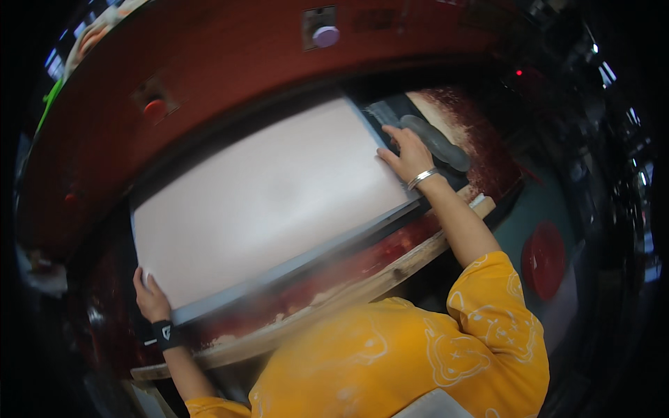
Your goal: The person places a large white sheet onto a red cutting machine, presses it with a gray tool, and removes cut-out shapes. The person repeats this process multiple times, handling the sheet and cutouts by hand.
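A large pale pinkish-white sheet [258, 202] lies flat before me, with a bluish-grey layer [279, 276] showing along its near edge. My left hand [151, 299], in a black wristband, rests at the sheet's near left corner with thumb and fingers apart. At the right edge is my right hand [410, 155], which wears a silver bracelet. Its index finger and thumb are stretched apart by the sheet's border. Just beyond that hand, a grey rounded oblong object [437, 144] lies on a dark surface. Neither hand is closed on anything visible.
A reddish-brown machine beam [230, 76] spans the far side, bearing an orange-red button [155, 109] and a pale purple button [325, 36]. A wooden strip [362, 284] edges the worn red bed [334, 277] near me. A red basin [543, 260] stands lower right.
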Motion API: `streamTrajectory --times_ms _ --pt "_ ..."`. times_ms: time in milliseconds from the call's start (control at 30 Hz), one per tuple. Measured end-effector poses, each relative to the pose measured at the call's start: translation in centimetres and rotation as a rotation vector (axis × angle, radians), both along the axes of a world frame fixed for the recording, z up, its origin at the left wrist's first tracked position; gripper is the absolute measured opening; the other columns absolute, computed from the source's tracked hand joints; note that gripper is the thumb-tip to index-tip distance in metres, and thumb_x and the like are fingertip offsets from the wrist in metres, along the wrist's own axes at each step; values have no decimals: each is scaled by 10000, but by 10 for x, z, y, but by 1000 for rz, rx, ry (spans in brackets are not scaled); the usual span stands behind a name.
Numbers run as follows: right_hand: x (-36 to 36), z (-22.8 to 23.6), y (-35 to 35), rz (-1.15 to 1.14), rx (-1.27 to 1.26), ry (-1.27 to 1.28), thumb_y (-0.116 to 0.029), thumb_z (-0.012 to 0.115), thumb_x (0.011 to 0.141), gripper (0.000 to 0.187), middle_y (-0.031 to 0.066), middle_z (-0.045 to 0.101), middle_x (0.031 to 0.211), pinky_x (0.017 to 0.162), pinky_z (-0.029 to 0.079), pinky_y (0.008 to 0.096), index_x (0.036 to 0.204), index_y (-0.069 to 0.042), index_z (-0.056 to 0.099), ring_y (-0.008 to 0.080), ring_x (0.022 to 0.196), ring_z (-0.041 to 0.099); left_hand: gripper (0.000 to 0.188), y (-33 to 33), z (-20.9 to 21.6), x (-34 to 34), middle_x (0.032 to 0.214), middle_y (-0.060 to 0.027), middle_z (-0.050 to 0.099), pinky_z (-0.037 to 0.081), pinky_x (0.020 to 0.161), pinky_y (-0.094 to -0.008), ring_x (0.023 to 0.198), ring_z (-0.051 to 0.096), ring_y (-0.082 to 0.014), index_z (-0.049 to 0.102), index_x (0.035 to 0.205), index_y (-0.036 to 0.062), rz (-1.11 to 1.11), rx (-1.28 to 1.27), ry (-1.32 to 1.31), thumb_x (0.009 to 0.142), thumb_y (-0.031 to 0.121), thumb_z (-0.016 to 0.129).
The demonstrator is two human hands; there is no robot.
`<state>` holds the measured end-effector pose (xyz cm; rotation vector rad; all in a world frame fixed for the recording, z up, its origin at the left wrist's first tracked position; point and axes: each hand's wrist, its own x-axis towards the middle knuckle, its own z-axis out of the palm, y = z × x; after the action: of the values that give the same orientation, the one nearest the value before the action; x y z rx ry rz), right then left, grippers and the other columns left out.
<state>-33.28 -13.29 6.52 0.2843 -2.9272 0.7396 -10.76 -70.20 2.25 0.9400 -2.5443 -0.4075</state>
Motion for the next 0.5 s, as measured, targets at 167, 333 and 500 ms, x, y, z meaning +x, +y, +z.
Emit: streamTrajectory --times_ms 167,333,500 --pt "-15 -11 105 -68 297 43 -413 739 693 847 207 354 1403 1075 258 491 1417 -226 341 384 1313 310 351 1 -3 3 1170 -173 609 470 853 -415 1042 591 -368 505 1277 156 -48 -64 23 950 278 463" --pt "-45 -33 131 86 129 -136 -339 747 687 816 216 355 1401 1047 345 419 1402 -212 375 392 1262 389 358 8 -1 3 1164 -174 612 470 854 -415 1037 594 -366 499 1285 154 -18 -64 -1 952 279 461" --pt "-28 11 90 53 75 -88 -249 754 650 787 218 395 1364 1042 359 397 1368 -157 443 365 1240 423 361 27 9 -2 1161 -162 616 472 857 -421 1033 598 -356 499 1290 177 121 -22 -88 941 262 462"
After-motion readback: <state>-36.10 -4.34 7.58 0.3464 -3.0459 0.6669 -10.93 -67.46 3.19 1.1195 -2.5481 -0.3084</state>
